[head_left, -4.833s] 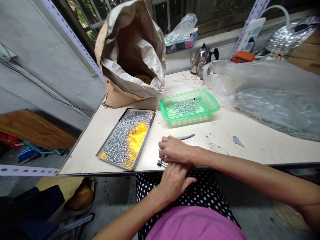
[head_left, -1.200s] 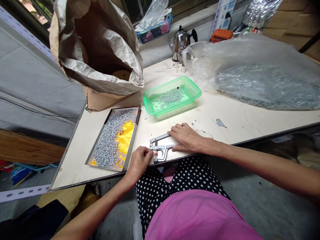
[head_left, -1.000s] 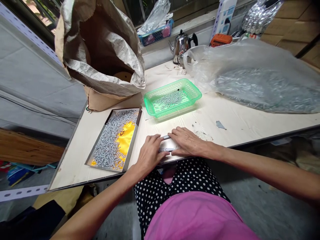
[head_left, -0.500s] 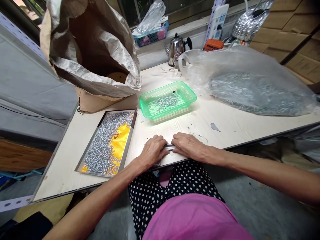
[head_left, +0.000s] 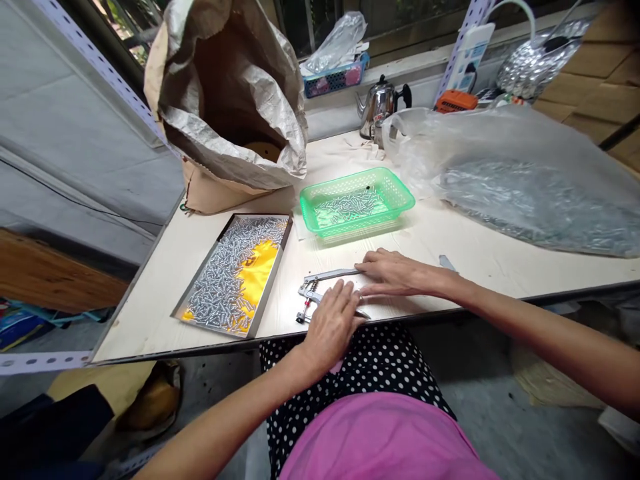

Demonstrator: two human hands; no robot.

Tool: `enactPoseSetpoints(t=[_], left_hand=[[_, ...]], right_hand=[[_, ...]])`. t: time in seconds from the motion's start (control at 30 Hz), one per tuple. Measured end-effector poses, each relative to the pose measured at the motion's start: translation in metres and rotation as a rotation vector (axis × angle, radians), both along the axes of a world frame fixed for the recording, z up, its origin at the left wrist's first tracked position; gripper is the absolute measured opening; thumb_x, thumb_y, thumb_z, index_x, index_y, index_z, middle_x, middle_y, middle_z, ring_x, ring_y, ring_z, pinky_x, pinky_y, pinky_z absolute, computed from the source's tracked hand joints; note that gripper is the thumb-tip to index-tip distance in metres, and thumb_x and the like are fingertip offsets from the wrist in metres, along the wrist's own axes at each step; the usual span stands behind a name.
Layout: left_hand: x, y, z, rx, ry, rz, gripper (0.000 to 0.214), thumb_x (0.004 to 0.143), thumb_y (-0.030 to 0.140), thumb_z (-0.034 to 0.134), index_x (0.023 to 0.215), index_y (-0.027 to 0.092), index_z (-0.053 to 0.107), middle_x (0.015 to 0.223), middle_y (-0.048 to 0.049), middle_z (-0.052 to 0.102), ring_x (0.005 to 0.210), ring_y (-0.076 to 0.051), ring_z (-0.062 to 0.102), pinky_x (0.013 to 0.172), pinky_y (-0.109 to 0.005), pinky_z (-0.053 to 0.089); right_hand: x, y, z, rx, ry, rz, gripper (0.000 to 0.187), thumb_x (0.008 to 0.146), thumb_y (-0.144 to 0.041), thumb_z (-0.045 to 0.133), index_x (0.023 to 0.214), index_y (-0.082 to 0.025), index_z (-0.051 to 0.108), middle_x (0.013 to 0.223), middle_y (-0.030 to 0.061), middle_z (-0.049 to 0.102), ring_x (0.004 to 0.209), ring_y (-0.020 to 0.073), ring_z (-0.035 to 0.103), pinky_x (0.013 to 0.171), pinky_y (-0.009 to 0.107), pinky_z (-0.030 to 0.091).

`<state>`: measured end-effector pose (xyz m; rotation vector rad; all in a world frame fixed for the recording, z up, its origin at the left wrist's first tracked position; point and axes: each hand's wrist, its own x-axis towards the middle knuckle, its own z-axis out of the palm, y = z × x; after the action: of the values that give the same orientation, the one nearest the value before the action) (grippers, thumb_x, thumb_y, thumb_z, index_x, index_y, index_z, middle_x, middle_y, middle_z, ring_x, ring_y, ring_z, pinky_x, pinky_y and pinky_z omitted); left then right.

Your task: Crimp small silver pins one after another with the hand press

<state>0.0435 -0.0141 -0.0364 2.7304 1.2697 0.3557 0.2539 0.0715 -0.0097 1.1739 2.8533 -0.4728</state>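
A metal plier-like hand tool (head_left: 316, 288) lies on the pale table (head_left: 465, 240) near its front edge. My left hand (head_left: 331, 325) rests flat on the tool's lower handle, fingers stretched toward the jaws. My right hand (head_left: 391, 272) lies palm down on the upper handle, fingers extended. A flat metal tray (head_left: 235, 275) with many small silver parts over a yellow lining sits to the left. A green plastic basket (head_left: 357, 201) with more silver parts stands behind the tool.
A large crumpled paper sack (head_left: 231, 100) stands at the back left. A clear plastic bag (head_left: 520, 177) full of silver parts covers the right side. A steel kettle (head_left: 379, 105) and an orange box (head_left: 455, 101) sit by the window ledge.
My left hand has pulled back toward the table edge, uncovering the tool's jaws. The tool's handles now lie spread apart. The view has shifted slightly.
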Motion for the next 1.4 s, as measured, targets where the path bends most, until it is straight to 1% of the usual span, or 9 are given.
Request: enactPoseSetpoints(t=[0.37, 0.53, 0.73, 0.8, 0.9, 1.07, 1.23, 1.33, 1.4], left_hand=[[0.003, -0.011, -0.010, -0.081, -0.162, -0.046, 0.041, 0.095, 0.044, 0.051, 0.125, 0.017, 0.056, 0.139, -0.0142, 0.055, 0.138, -0.030, 0.041, 0.114, -0.055, 0.032], [0.004, -0.022, -0.007, -0.064, -0.214, -0.071, 0.050, 0.092, 0.047, 0.055, 0.129, 0.013, 0.053, 0.128, -0.0164, 0.062, 0.124, -0.030, 0.055, 0.103, -0.047, 0.046], [-0.024, -0.047, 0.035, 0.260, -0.305, -0.329, 0.018, 0.096, 0.025, 0.052, 0.101, 0.015, 0.066, 0.094, -0.0056, 0.073, 0.088, -0.015, 0.066, 0.089, -0.028, 0.054], [-0.049, -0.032, 0.050, 0.352, -0.311, -0.177, 0.019, 0.097, 0.021, 0.048, 0.096, 0.018, 0.067, 0.087, -0.0038, 0.072, 0.080, -0.014, 0.065, 0.079, -0.027, 0.054], [-0.092, 0.017, 0.064, 0.304, -0.206, 0.383, 0.024, 0.098, 0.024, 0.045, 0.094, 0.019, 0.068, 0.088, -0.0059, 0.070, 0.083, -0.017, 0.063, 0.075, -0.031, 0.053], [-0.143, 0.089, 0.066, 0.053, 0.068, 0.829, 0.024, 0.095, 0.027, 0.049, 0.099, 0.018, 0.070, 0.103, -0.0091, 0.065, 0.101, -0.024, 0.059, 0.079, -0.033, 0.050], [-0.178, 0.080, 0.058, 0.176, 0.404, 0.942, 0.041, 0.094, 0.032, 0.049, 0.131, 0.015, 0.057, 0.141, -0.0185, 0.049, 0.132, -0.038, 0.038, 0.099, -0.055, 0.041], [-0.203, 0.063, 0.053, 0.189, 0.505, 1.062, 0.051, 0.098, 0.033, 0.039, 0.145, 0.014, 0.041, 0.155, -0.0195, 0.030, 0.141, -0.044, 0.024, 0.102, -0.065, 0.033], [-0.219, 0.055, 0.052, 0.116, 0.518, 1.138, 0.051, 0.100, 0.033, 0.033, 0.147, 0.014, 0.037, 0.153, -0.0215, 0.033, 0.135, -0.042, 0.036, 0.097, -0.060, 0.041]], right_hand=[[-0.040, 0.032, -0.004, 0.203, 0.010, -0.122, 0.012, 0.091, -0.021, 0.057, 0.091, -0.015, 0.067, 0.095, 0.0099, 0.065, 0.092, 0.0233, 0.052, 0.076, 0.032, 0.036], [-0.099, 0.003, 0.012, 0.167, 0.116, 0.275, 0.013, 0.090, -0.025, 0.061, 0.096, -0.020, 0.071, 0.096, 0.0081, 0.063, 0.092, 0.0224, 0.049, 0.075, 0.032, 0.035], [-0.141, -0.013, -0.002, 0.202, 0.121, 0.449, 0.018, 0.091, -0.016, 0.053, 0.078, -0.016, 0.065, 0.092, 0.0092, 0.062, 0.091, 0.0229, 0.049, 0.073, 0.034, 0.038], [-0.143, -0.010, -0.004, 0.147, 0.229, 0.417, 0.014, 0.092, -0.018, 0.053, 0.083, -0.015, 0.063, 0.091, 0.0088, 0.063, 0.088, 0.0214, 0.051, 0.074, 0.034, 0.041], [-0.137, 0.006, 0.010, 0.101, 0.524, 0.251, 0.013, 0.093, -0.019, 0.048, 0.090, -0.016, 0.061, 0.088, 0.0074, 0.063, 0.082, 0.0186, 0.053, 0.076, 0.033, 0.044], [-0.089, 0.058, 0.065, 0.396, 0.716, -0.193, 0.016, 0.092, -0.020, 0.045, 0.090, -0.018, 0.061, 0.083, 0.0067, 0.061, 0.078, 0.0197, 0.056, 0.074, 0.034, 0.046], [-0.036, 0.066, 0.079, 0.619, 0.498, -0.352, 0.027, 0.094, -0.032, 0.048, 0.113, -0.017, 0.060, 0.107, 0.0136, 0.060, 0.098, 0.0283, 0.058, 0.082, 0.040, 0.047], [-0.031, 0.028, 0.052, 0.352, 0.470, -0.230, 0.024, 0.097, -0.034, 0.044, 0.103, -0.019, 0.062, 0.097, 0.0090, 0.063, 0.083, 0.0219, 0.062, 0.072, 0.035, 0.049], [-0.035, -0.003, 0.028, 0.098, 0.434, -0.135, 0.020, 0.096, -0.035, 0.047, 0.100, -0.022, 0.061, 0.093, 0.0058, 0.064, 0.075, 0.0183, 0.062, 0.069, 0.032, 0.049]])
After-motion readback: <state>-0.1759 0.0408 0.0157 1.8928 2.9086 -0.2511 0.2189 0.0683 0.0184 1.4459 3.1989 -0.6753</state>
